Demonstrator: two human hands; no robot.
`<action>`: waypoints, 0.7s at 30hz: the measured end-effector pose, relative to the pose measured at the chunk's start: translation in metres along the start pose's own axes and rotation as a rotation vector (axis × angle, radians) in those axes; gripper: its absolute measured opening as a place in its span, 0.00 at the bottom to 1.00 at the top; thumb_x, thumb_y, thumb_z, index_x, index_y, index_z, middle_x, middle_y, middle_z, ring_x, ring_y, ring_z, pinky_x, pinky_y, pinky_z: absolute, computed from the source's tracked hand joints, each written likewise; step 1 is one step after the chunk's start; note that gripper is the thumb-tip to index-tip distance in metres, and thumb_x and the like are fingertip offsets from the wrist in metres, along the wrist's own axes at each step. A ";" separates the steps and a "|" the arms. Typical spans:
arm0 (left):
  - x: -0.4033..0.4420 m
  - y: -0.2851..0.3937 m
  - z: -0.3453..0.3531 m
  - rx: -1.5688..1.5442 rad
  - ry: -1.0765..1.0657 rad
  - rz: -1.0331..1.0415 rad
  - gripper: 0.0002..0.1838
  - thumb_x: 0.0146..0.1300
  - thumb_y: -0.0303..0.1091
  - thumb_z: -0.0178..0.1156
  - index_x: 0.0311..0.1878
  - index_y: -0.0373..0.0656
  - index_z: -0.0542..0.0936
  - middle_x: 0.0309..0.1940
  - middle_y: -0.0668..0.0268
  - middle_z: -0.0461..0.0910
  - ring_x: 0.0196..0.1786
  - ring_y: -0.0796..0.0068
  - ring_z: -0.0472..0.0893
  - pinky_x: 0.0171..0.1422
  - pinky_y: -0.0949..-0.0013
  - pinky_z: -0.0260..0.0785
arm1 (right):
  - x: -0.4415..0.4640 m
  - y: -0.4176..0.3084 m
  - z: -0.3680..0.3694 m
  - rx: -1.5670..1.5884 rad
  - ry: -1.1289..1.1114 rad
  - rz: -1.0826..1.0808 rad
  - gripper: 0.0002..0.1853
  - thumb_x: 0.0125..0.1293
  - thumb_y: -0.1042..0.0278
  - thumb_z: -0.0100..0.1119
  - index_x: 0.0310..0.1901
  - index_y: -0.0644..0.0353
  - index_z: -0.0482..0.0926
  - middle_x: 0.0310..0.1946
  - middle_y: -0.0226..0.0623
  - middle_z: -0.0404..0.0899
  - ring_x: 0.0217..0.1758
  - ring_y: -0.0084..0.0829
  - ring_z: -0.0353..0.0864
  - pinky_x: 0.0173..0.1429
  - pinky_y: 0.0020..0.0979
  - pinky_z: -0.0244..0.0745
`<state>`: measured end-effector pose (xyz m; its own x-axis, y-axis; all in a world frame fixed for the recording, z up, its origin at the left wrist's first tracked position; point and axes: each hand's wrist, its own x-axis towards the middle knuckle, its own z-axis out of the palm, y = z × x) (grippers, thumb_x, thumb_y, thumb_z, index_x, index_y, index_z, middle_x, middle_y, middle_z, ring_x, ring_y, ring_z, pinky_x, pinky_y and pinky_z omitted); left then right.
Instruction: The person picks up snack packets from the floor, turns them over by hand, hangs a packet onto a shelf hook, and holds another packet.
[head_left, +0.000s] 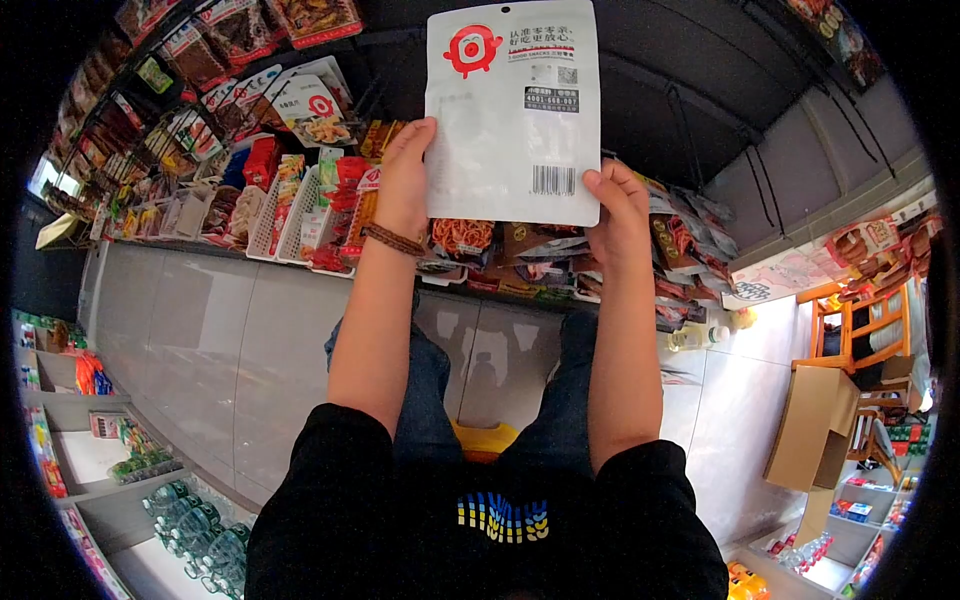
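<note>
A white snack bag (pixel 490 130) is held up in front of me, its printed face with a red round mascot, small text and a barcode turned my way. My left hand (pixel 405 175) grips its left edge, thumb on the front and the other fingers hidden behind. At the lower right corner my right hand (pixel 620 205) is closed on the same bag, thumb also in front. Behind and below the bag, packs of red snacks (pixel 462 238) lie on the low shelf, and dark snack bags (pixel 680 240) lie near my right hand.
Hanging snack bags (pixel 310 105) fill the rack at upper left. White baskets (pixel 300 215) line the low shelf. Bare metal hooks (pixel 765 185) stick out at right. A cardboard box (pixel 810 425) and wooden chair (pixel 860 325) stand at right; bottled drinks (pixel 195 530) sit at lower left.
</note>
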<state>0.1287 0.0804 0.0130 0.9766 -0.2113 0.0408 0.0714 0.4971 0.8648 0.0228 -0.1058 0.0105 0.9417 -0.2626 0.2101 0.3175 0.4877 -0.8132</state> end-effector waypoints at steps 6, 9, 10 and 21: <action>-0.001 0.004 0.002 -0.074 0.040 -0.049 0.08 0.60 0.34 0.49 0.35 0.39 0.72 0.32 0.66 0.76 0.34 0.77 0.76 0.37 0.75 0.69 | -0.002 -0.002 0.006 0.100 -0.142 0.004 0.05 0.49 0.77 0.55 0.23 0.61 0.67 0.26 0.30 0.71 0.30 0.21 0.70 0.36 0.25 0.65; 0.000 0.004 0.001 -0.094 0.032 -0.058 0.08 0.60 0.34 0.49 0.35 0.39 0.72 0.32 0.65 0.76 0.33 0.76 0.76 0.37 0.74 0.70 | -0.001 -0.001 0.005 0.129 -0.208 -0.022 0.06 0.45 0.78 0.53 0.27 0.61 0.67 0.28 0.31 0.71 0.33 0.22 0.70 0.38 0.25 0.65; 0.001 0.003 -0.001 -0.094 0.033 -0.058 0.08 0.60 0.34 0.49 0.35 0.39 0.72 0.32 0.65 0.76 0.33 0.76 0.76 0.37 0.74 0.70 | -0.001 -0.001 0.005 0.129 -0.207 -0.021 0.06 0.45 0.78 0.53 0.27 0.61 0.67 0.28 0.31 0.71 0.33 0.22 0.70 0.38 0.25 0.65; 0.006 -0.004 -0.008 -0.105 -0.015 -0.045 0.11 0.61 0.35 0.46 0.42 0.38 0.71 0.38 0.65 0.75 0.39 0.75 0.75 0.42 0.73 0.68 | 0.000 0.003 -0.005 0.147 -0.324 0.002 0.15 0.41 0.74 0.53 0.36 0.62 0.68 0.37 0.35 0.71 0.42 0.27 0.72 0.50 0.30 0.67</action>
<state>0.1360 0.0839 0.0061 0.9688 -0.2477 0.0115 0.1366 0.5720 0.8088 0.0234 -0.1085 0.0059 0.9213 0.0045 0.3889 0.3060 0.6087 -0.7320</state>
